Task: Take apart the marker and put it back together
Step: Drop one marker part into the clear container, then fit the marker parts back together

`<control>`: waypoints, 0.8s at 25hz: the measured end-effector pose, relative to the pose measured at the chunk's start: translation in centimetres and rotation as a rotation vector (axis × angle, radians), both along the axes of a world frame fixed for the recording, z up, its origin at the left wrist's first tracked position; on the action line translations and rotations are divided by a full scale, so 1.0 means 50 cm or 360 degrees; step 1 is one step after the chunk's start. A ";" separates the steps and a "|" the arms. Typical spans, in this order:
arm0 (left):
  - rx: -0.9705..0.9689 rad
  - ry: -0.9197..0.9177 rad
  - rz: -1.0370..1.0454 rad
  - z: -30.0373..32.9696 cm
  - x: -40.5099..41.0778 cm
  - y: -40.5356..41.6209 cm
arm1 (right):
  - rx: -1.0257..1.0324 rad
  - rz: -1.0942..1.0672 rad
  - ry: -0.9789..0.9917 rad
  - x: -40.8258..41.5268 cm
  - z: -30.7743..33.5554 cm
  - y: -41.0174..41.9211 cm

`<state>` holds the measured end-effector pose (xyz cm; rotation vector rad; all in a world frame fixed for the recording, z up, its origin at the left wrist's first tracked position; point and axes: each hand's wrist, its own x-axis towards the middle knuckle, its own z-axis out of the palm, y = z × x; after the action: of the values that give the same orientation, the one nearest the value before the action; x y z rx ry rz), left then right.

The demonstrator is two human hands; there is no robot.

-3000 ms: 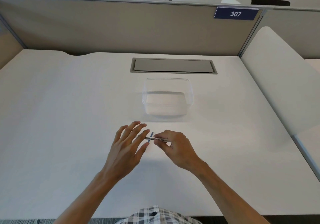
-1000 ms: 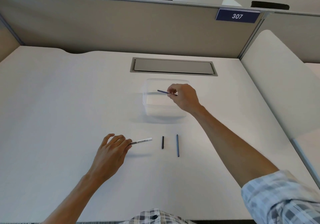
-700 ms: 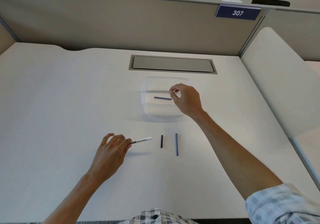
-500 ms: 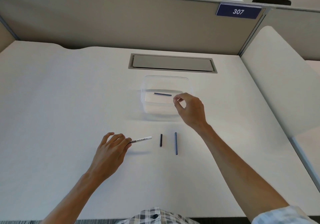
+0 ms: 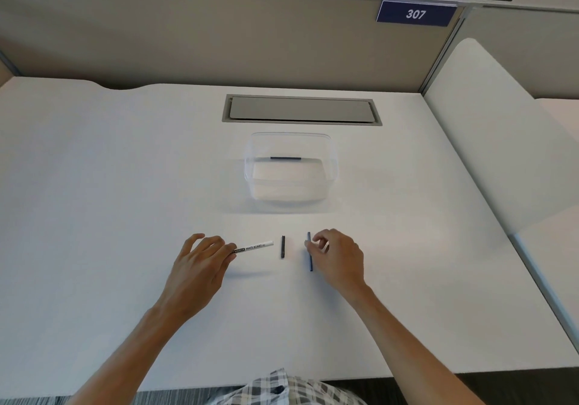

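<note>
My left hand (image 5: 200, 260) pinches the left end of the white marker barrel (image 5: 255, 247), which points right, just above the white desk (image 5: 94, 185). A short dark marker piece (image 5: 283, 247) lies on the desk beside the barrel's tip. To its right lies a long thin blue ink stick (image 5: 310, 260). My right hand (image 5: 336, 257) sits against that stick with curled fingertips at its upper end; the stick still rests flat. Another blue piece (image 5: 285, 158) lies inside the clear plastic container (image 5: 332, 166) farther back.
A grey cable flap (image 5: 300, 109) is set into the desk behind the container. Beige partition walls close the back and right, with a blue sign reading 307 (image 5: 416, 13). The desk's front edge runs just before my checked shirt.
My right hand dropped a blue piece into the container, then came back down to the long blue stick on the desk. My left hand kept holding the barrel in place.
</note>
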<state>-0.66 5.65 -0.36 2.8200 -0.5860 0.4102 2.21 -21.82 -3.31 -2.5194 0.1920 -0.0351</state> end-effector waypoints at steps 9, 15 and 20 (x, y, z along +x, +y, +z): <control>-0.0016 -0.0004 -0.0002 -0.001 -0.010 -0.009 | -0.0162 -0.0113 0.0076 -0.018 -0.008 0.033; -0.0022 -0.0004 0.0014 0.001 -0.010 -0.006 | 0.0563 -0.0087 0.0166 -0.029 0.025 0.015; -0.0035 0.0007 0.0005 0.008 -0.006 -0.011 | 0.0956 0.0083 -0.0003 -0.053 0.061 0.006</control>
<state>-0.99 5.09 0.06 2.8006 -0.5727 0.4081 -0.45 -21.51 -0.27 -1.9240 0.1139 0.0367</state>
